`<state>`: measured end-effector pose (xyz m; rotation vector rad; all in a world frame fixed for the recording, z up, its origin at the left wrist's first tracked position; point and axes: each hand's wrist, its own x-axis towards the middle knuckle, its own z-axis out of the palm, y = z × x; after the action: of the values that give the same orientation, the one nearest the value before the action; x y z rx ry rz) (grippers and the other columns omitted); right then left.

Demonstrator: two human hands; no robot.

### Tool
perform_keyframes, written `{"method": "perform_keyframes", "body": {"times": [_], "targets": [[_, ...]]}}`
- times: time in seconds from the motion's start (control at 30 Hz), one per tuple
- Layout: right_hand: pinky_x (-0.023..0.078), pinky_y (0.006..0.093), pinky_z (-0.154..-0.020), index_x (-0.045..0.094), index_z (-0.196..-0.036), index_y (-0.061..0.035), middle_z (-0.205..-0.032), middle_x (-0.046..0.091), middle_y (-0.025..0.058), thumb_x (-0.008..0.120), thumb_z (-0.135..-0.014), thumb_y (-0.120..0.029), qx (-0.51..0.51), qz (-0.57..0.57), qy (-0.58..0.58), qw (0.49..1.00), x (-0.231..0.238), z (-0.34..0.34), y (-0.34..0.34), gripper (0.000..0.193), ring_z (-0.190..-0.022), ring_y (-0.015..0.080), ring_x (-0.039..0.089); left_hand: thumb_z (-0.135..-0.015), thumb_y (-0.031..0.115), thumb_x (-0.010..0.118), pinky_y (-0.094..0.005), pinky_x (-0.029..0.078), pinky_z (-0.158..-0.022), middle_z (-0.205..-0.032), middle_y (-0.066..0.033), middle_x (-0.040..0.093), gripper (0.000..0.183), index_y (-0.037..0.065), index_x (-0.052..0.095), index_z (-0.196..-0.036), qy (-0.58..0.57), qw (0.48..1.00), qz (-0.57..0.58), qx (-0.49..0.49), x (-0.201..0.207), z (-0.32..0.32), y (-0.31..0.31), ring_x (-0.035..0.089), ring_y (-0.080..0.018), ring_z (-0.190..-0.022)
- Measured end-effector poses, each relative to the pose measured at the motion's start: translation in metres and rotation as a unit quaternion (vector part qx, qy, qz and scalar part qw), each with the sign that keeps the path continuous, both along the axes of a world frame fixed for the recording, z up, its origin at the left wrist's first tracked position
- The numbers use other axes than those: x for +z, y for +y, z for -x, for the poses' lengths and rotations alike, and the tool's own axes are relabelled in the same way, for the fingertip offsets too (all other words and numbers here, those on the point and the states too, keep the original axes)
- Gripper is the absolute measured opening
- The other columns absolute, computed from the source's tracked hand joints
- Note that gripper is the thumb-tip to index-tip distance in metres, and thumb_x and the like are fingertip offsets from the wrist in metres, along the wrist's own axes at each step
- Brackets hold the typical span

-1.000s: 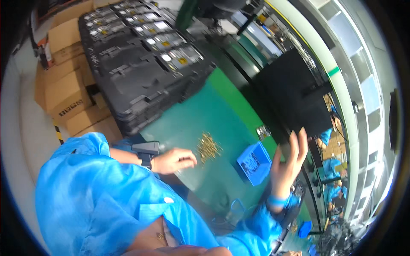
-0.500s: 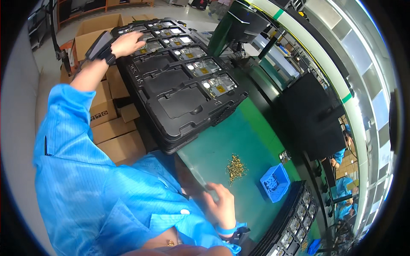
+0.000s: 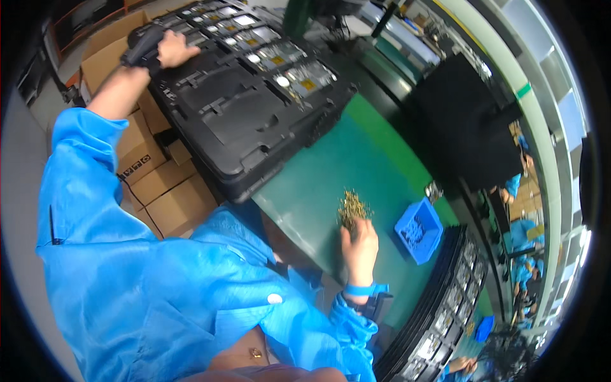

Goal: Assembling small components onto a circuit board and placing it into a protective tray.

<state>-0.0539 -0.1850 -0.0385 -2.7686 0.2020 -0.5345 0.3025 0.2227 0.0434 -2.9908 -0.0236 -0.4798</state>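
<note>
My left hand [image 3: 177, 49] is over the left edge of a black moulded tray [image 3: 219, 149], its thumb and fingers apart and no object visible in it. Small circuit boards [image 3: 309, 79] sit in several of the tray's pockets, while the nearest left-hand pockets hold none. On the green mat, my right hand [image 3: 361, 251] reaches into a loose pile of tiny brass-coloured parts [image 3: 354, 207]. Its thumb stands away from the fingers, whose tips meet the near side of the pile. Whether any part lies between them is too small to tell.
A blue bin [image 3: 419, 230] with small dark pieces stands right of the pile, near a small metallic part [image 3: 433, 191]. Further right are stacked black trays with boards [image 3: 439, 318]. Cardboard boxes [image 3: 172, 197] stand beneath the left tray. Another person's hand [image 3: 459, 365] shows at lower right.
My right hand has moved forward from the mat's near edge to the brass pile. My left hand remains at the tray's left edge, fingers now less outstretched. The whole view has shifted.
</note>
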Motion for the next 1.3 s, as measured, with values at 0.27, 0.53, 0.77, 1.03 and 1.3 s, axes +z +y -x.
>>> {"method": "perform_keyframes", "body": {"times": [0.27,0.53,0.77,1.03,1.3], "targets": [[0.04,0.0383,-0.081,0.055,-0.102,-0.0046,-0.1,0.054,0.0118,0.07,-0.067,-0.015,0.009,-0.035,-0.051,0.998,-0.022,-0.008,-0.007,0.04,-0.093,0.0301,0.051,-0.082,0.063,0.037,-0.0426,0.041,-0.088,-0.115,-0.0284,0.048,0.077,-0.006,0.046,-0.116,0.047,0.998,-0.033,-0.04,0.005,-0.021,0.021,0.049,-0.0405,-0.105],[0.04,0.0393,-0.073,0.057,-0.09,-0.0048,-0.09,0.053,0.0111,0.067,-0.07,-0.013,-0.049,-0.017,-0.04,0.998,-0.035,-0.017,-0.016,0.024,-0.087,0.0289,0.052,-0.083,0.054,0.045,-0.0414,0.04,-0.078,-0.096,-0.0258,0.056,0.06,-0.004,0.056,-0.091,0.002,0.996,0.012,-0.092,0.005,-0.052,0.042,0.053,-0.0379,-0.092],[0.041,0.0401,-0.067,0.058,-0.077,-0.005,-0.08,0.054,0.011,0.065,-0.072,-0.011,-0.057,-0.02,-0.064,0.996,-0.035,-0.023,-0.015,0.011,-0.078,0.0305,0.053,-0.084,0.055,0.041,-0.0426,0.042,-0.084,-0.098,-0.0284,0.058,0.067,-0.009,0.059,-0.097,0.106,0.988,0.046,-0.099,0.026,-0.057,0.045,0.054,-0.0401,-0.098],[0.04,0.0381,-0.067,0.057,-0.072,-0.0063,-0.077,0.054,0.009,0.063,-0.073,-0.011,-0.05,-0.024,-0.071,0.996,-0.031,-0.017,-0.014,0.008,-0.076,0.0285,0.053,-0.074,0.025,0.065,-0.0314,0.037,-0.058,-0.063,-0.0084,0.044,0.032,0.0,0.045,-0.075,-0.037,0.97,0.119,-0.206,0.042,-0.055,0.07,0.042,-0.0163,-0.062],[0.039,0.0382,-0.068,0.056,-0.075,-0.0057,-0.078,0.052,0.0091,0.061,-0.075,-0.009,-0.05,0.013,-0.057,0.997,-0.034,-0.018,-0.013,0.006,-0.079,0.0283,0.052,-0.085,0.03,0.058,-0.0192,0.042,-0.064,-0.081,0.0042,0.054,0.033,0.005,0.048,-0.103,0.036,0.691,0.593,-0.412,0.078,0.156,-0.064,0.051,-0.0029,-0.075]]}}
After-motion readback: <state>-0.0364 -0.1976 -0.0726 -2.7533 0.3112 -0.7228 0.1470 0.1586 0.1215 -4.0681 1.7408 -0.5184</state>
